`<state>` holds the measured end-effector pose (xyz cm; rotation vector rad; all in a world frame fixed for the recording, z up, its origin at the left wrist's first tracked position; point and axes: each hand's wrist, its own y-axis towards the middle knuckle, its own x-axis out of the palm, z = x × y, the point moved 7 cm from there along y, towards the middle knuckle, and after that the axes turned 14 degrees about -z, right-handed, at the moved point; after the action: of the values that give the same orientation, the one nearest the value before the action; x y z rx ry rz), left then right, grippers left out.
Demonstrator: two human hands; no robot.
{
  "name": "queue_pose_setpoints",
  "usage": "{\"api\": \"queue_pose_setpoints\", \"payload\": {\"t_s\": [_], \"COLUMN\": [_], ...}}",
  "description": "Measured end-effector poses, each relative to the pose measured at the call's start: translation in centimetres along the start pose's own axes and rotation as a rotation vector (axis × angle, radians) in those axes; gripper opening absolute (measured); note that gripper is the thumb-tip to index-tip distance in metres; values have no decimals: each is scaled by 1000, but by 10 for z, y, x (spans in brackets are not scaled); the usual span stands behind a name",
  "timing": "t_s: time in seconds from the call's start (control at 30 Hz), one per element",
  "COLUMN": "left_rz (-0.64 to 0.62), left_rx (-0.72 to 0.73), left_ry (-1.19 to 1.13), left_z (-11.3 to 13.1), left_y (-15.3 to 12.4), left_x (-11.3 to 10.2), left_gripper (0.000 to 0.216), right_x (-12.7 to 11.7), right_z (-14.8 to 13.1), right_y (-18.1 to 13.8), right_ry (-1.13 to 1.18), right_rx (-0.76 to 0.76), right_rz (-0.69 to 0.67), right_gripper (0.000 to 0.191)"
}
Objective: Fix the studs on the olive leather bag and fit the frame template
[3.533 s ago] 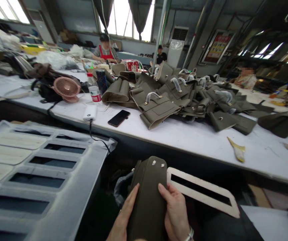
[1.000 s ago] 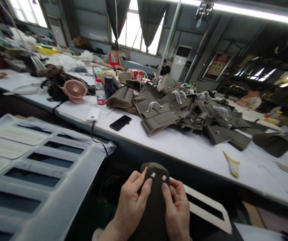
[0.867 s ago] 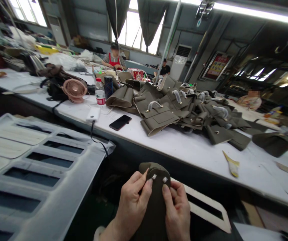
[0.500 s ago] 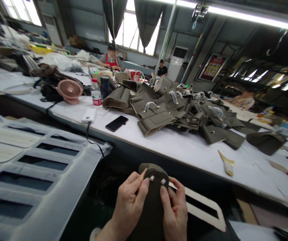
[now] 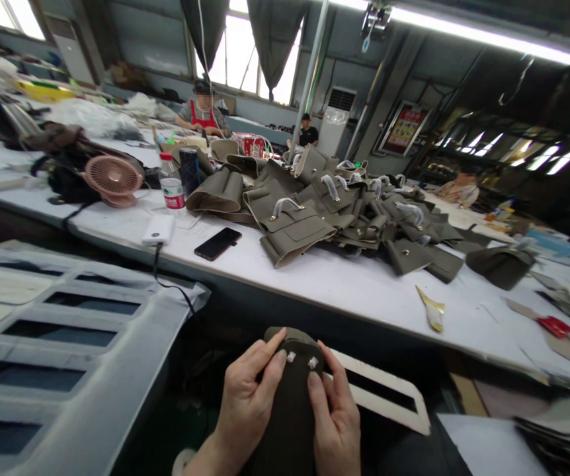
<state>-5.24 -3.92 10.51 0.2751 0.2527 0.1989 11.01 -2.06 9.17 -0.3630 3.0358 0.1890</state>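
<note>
Low in the middle of the view is a dark olive bag piece (image 5: 292, 403) with a rounded top end and two small wrapped fittings near that end. My left hand (image 5: 248, 393) pinches its left edge between thumb and fingers, the index finger lying along the rounded rim. On the opposite edge my right hand (image 5: 335, 413) grips it, thumb in front beside the right fitting and fingers at the side and behind. The lower part of the piece runs down out of view. A cream slotted frame (image 5: 389, 396) lies behind my right hand.
Across the long white table (image 5: 344, 297) lies a heap of olive bags (image 5: 295, 228). A phone (image 5: 218, 243), white power bank (image 5: 158, 230), bottle (image 5: 172, 185) and pink fan (image 5: 114, 178) stand left of it. A grey slotted rack (image 5: 131, 360) is at left. Co-workers sit farther back.
The camera has turned slightly right, so the surroundings sit farther left. Both hands keep hold of the bag piece; my left index finger has straightened along its top rim.
</note>
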Motion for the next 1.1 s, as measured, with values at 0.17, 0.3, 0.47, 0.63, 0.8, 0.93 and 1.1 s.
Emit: {"api": "queue_pose_setpoints", "payload": {"t_s": [0.17,0.3,0.47,0.63,0.8,0.93,1.1], "left_rz": [-26,-65,-225,-363,-360,-337,-343], "left_rx": [2,-31,-49,-133,-97,-59,-52], "left_ry": [-23,-117,-470,-651,-552,-497,-489], "left_z": [3,1,-11,-20,-16,-17,-17], "left_y": [-4,-2,11,11,9,7,6], "left_x": [8,11,24,36,33,30,30], "left_gripper": [30,29,35,55,59,56,52], "right_x": [-6,-9,-14,-22,-15,-4,-1], "right_z": [7,7,7,-5,-44,-58,-58], "right_y": [-11,-15,-13,2,14,13,5], "right_ry": [0,-12,15,-250,-672,-695,-638], "right_rx": [-2,21,81,72,-289,-435,-515], "right_rz": [25,34,5,-129,-115,-71,-77], "right_gripper": [49,49,52,47,33,18,19]}}
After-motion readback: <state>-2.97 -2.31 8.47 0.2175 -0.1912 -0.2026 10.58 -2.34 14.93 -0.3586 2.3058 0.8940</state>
